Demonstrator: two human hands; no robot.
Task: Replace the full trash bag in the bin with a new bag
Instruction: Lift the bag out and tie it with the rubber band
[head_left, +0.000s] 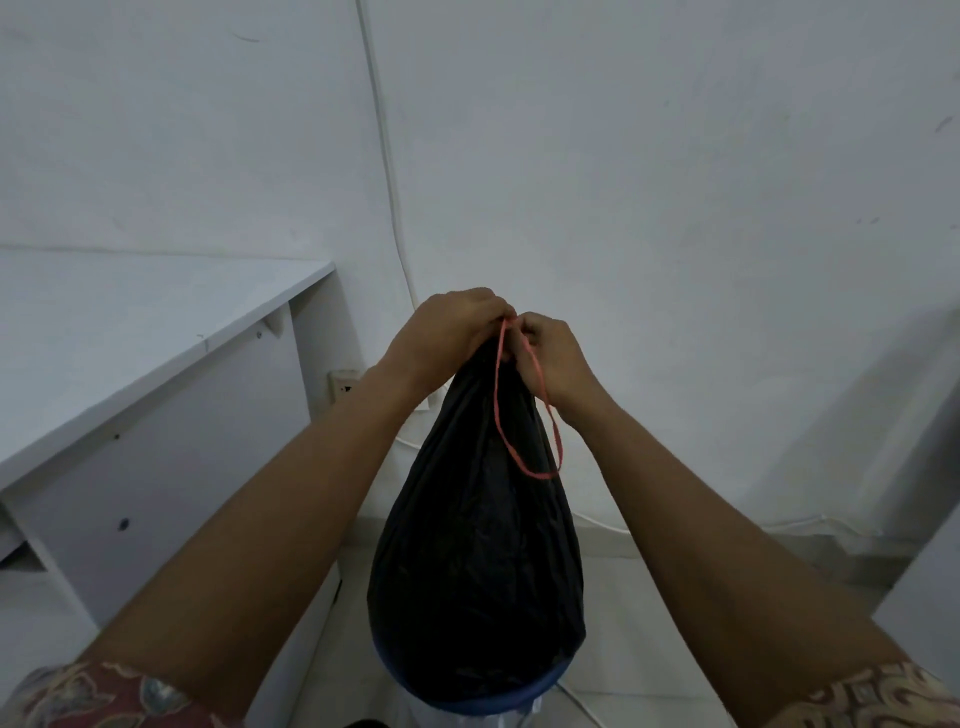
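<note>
Hanging straight below both grips, the full black plastic trash bag (478, 545) is gathered to a narrow neck at the top and swells into a rounded bulk further down. The left hand (447, 327) has its fingers curled tight around that gathered neck. Touching it from the right, the right hand (550, 358) pinches the thin red drawstring (497, 395) between closed fingers. From this grip the drawstring falls in a long slack loop down the bag's front, just under the right wrist. Far beneath the grips, the bag's bottom meets the blue round rim of the bin (452, 701); I cannot tell how much of the bag is inside it. Left of the grips and lower stands a white board desk (130, 332), with a wall socket (343, 384) beyond the left forearm. A white cable (387, 171) runs down the wall above the left grip. Patterned short sleeves (104, 696) show at the near edge.
</note>
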